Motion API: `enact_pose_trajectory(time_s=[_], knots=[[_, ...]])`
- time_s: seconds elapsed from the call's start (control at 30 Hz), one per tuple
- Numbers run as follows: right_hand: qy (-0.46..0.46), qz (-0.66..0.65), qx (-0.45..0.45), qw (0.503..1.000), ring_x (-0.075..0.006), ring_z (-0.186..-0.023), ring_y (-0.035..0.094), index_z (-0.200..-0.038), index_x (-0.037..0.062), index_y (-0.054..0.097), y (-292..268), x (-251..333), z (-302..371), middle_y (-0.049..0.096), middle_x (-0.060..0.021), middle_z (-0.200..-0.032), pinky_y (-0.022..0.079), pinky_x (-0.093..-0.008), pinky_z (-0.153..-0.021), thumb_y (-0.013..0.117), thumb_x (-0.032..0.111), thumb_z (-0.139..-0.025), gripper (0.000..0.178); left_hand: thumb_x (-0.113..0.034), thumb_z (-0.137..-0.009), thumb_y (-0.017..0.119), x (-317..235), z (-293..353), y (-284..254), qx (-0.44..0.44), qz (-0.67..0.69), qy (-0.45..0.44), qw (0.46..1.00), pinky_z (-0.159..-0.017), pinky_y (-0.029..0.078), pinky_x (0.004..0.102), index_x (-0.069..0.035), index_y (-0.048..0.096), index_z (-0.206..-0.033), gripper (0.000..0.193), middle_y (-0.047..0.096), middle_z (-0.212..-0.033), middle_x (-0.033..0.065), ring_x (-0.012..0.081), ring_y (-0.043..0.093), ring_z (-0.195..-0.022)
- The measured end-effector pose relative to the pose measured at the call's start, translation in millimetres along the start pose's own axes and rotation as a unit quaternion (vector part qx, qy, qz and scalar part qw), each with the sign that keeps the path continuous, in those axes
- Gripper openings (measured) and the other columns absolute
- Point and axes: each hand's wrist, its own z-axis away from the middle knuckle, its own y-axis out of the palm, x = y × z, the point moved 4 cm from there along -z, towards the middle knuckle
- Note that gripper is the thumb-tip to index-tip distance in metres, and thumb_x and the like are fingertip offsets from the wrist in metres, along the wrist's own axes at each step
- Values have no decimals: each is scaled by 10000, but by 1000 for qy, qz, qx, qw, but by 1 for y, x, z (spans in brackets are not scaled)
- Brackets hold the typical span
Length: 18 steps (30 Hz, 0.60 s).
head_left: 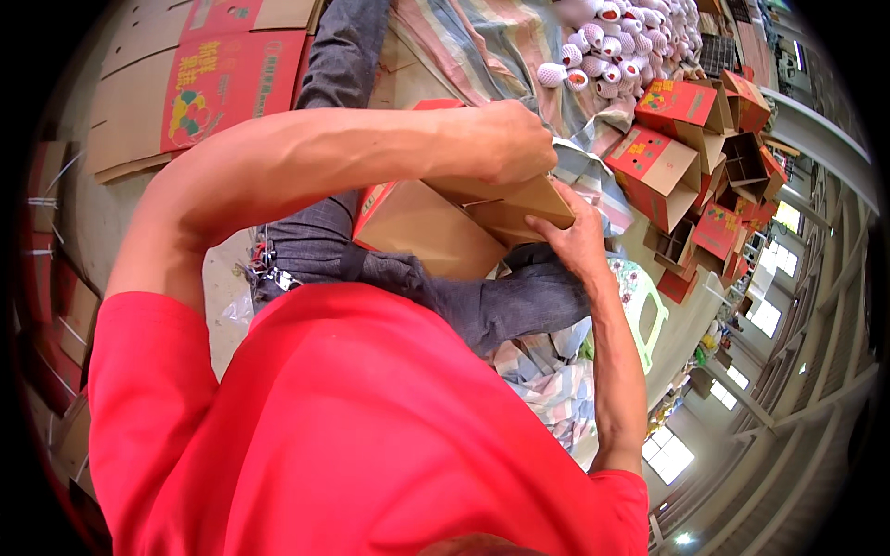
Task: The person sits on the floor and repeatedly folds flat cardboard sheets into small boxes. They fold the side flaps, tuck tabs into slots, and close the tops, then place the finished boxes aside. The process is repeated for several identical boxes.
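A brown cardboard box (436,227) with red outer panels sits between my legs, tilted, with its flaps toward me. My left hand (510,141) is closed at the box's far upper edge, the arm bent across in front of me. Its fingertips are hidden, so what they grip cannot be made out. On the right, my right hand (577,236) pinches the outer edge of a brown flap (519,208), thumb on the near face and fingers behind it.
Flattened red-and-brown cartons (222,88) are stacked at the far left. A striped sheet (473,46) spreads ahead, with many fruits in white foam nets (612,46) piled on it. Open cartons (663,171) crowd the right, beyond a pale green plastic stool (649,320). Strapped cardboard bundles (60,306) line the left rim.
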Motion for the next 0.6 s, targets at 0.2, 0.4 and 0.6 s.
enact_pose_trajectory(time_s=[0.2,0.4,0.6], knots=[[-47,52,-75,995,-382,-1229,689,-1345,-11,672,14,8,27,712,-203,-1341,540,-436,-1060,923,132,-770,643,-175,-839,735,-26,15,5,48,-48,-19,997,-752,587,427,-83,747,-873,99,774,-934,116,289,771,-935],[-84,95,-124,984,-452,-1407,524,-1432,-20,590,52,9,42,562,-263,-1509,416,-517,-1179,899,149,-792,731,-266,-877,698,-37,44,39,-70,-151,-11,986,-919,534,404,-46,761,-1073,302,775,-1140,115,260,702,-1173],[-59,180,-171,967,-542,-1606,31,-1552,-93,381,135,-14,23,117,-333,-1732,23,-660,-1287,675,555,-957,927,-654,-928,621,-1,71,119,-32,-59,23,997,-1343,94,541,-105,391,-1649,935,297,-1749,114,322,180,-1642]])
